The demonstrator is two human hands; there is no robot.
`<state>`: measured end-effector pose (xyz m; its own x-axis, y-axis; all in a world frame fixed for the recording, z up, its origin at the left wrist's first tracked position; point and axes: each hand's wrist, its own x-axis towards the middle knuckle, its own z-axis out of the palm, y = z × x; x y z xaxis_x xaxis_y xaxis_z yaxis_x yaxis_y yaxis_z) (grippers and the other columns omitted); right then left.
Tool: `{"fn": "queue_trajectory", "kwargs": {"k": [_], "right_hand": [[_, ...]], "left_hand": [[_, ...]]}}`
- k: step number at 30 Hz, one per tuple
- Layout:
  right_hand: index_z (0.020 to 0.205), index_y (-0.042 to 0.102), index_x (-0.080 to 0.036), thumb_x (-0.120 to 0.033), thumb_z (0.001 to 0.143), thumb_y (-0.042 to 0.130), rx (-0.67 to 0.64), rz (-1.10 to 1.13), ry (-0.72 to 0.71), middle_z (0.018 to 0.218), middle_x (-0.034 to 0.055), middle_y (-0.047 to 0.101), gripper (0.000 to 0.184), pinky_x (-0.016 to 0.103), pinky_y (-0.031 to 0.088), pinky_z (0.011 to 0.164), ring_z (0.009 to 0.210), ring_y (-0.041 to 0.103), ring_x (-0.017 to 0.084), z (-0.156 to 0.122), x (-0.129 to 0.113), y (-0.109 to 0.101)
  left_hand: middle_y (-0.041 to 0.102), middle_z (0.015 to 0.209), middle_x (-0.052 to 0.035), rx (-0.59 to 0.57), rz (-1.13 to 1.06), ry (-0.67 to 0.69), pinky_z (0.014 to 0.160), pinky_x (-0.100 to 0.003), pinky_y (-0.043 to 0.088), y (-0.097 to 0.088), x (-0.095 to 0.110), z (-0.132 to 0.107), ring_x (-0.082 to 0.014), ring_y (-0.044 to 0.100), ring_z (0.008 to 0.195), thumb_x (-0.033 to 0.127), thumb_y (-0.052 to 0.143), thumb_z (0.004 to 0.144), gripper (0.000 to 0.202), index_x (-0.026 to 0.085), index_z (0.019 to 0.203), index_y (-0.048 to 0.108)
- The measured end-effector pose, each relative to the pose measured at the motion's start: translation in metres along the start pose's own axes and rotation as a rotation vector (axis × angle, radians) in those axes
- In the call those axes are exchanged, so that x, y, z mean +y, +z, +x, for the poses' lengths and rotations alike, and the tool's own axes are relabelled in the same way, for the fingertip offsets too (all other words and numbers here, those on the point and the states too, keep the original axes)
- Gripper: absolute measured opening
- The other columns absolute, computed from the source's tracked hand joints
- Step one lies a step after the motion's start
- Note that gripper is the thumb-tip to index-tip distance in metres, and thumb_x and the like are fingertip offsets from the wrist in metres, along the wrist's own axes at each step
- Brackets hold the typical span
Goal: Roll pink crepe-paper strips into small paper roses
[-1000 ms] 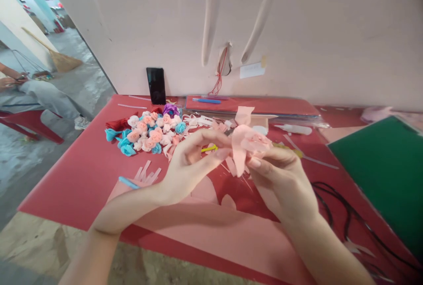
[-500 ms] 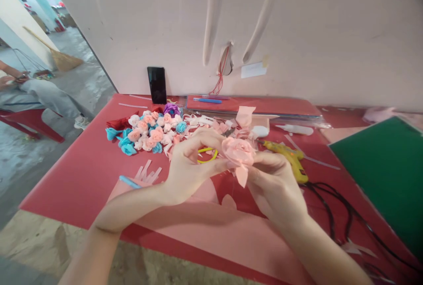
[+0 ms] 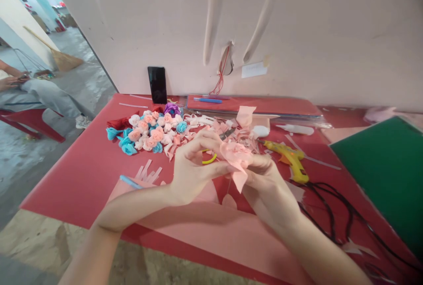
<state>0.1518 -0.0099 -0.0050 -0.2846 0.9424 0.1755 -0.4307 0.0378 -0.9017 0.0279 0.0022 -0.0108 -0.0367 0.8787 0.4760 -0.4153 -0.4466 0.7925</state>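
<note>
A pink paper rose (image 3: 235, 155) is held above the table between both hands, one loose petal pointing down toward me. My left hand (image 3: 194, 166) pinches it from the left with thumb and fingers. From the right, my right hand (image 3: 269, 183) grips its base and side; the fingertips are partly hidden behind the flower. Below the hands lie a sheet of pink paper (image 3: 205, 227) and a cut petal (image 3: 229, 202). Scissors with yellow handles (image 3: 209, 159) rest behind my left hand, partly covered by it.
Paper flowers (image 3: 145, 133) in pink, white, blue, red and purple are heaped at the left. A yellow glue gun (image 3: 292, 159) with a black cord lies right, beside a green board (image 3: 383, 175). A phone (image 3: 157, 85) leans on the wall. A seated person (image 3: 42, 93) is far left.
The rose has tilted and shifted slightly left, so its loose petal faces more toward me. My right hand has moved a little left with it, showing more of the glue gun.
</note>
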Motion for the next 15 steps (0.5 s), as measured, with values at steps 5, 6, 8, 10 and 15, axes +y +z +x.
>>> {"fn": "queue_trajectory", "kwargs": {"k": [5, 6, 8, 10, 15], "right_hand": [[0.076, 0.074, -0.036, -0.031, 0.070, 0.075, -0.029, -0.109, -0.029, 0.070, -0.0045, 0.073, 0.008, 0.018, 0.053, 0.061, 0.061, 0.065, 0.009, -0.0012, 0.0009, -0.0047], [0.076, 0.074, -0.037, -0.031, 0.071, 0.074, -0.036, -0.132, -0.036, 0.071, -0.0045, 0.072, 0.008, 0.019, 0.054, 0.061, 0.063, 0.065, 0.009, -0.0012, 0.0002, -0.0055], [0.078, 0.074, -0.037, -0.033, 0.074, 0.071, -0.043, -0.184, -0.062, 0.073, -0.0039, 0.072, 0.006, 0.022, 0.054, 0.063, 0.066, 0.066, 0.012, -0.0015, -0.0019, -0.0064], [0.080, 0.073, -0.035, -0.040, 0.073, 0.070, -0.030, -0.277, -0.112, 0.075, -0.0016, 0.072, 0.009, 0.027, 0.054, 0.065, 0.069, 0.066, 0.015, -0.0025, -0.0041, -0.0060], [0.076, 0.071, -0.026, -0.035, 0.066, 0.076, 0.095, -0.590, -0.296, 0.066, -0.0005, 0.064, 0.015, 0.029, 0.050, 0.061, 0.064, 0.059, 0.016, -0.0077, -0.0059, -0.0011]], "left_hand": [[0.054, 0.067, 0.0022, 0.006, 0.019, 0.029, 0.059, -0.023, 0.046, -0.0010, -0.0001, 0.0026, -0.0095, 0.053, 0.064, 0.027, 0.081, 0.059, 0.029, 0.017, 0.058, 0.054], [0.054, 0.067, 0.0021, 0.005, 0.028, 0.033, 0.058, -0.024, 0.045, -0.0014, -0.0008, 0.0034, -0.0096, 0.052, 0.063, 0.028, 0.081, 0.061, 0.029, 0.017, 0.058, 0.054], [0.054, 0.067, 0.0019, 0.030, 0.051, 0.049, 0.057, -0.025, 0.045, -0.0022, -0.0029, 0.0047, -0.0100, 0.051, 0.062, 0.031, 0.079, 0.062, 0.030, 0.018, 0.058, 0.053], [0.054, 0.068, 0.0011, 0.068, 0.084, 0.084, 0.059, -0.028, 0.046, -0.0032, -0.0051, 0.0053, -0.0112, 0.051, 0.063, 0.032, 0.078, 0.063, 0.029, 0.019, 0.059, 0.053], [0.053, 0.066, 0.0006, 0.035, 0.158, 0.211, 0.068, -0.031, 0.047, -0.0053, -0.0086, 0.0040, -0.0152, 0.053, 0.075, 0.027, 0.074, 0.068, 0.023, 0.021, 0.064, 0.053]]}}
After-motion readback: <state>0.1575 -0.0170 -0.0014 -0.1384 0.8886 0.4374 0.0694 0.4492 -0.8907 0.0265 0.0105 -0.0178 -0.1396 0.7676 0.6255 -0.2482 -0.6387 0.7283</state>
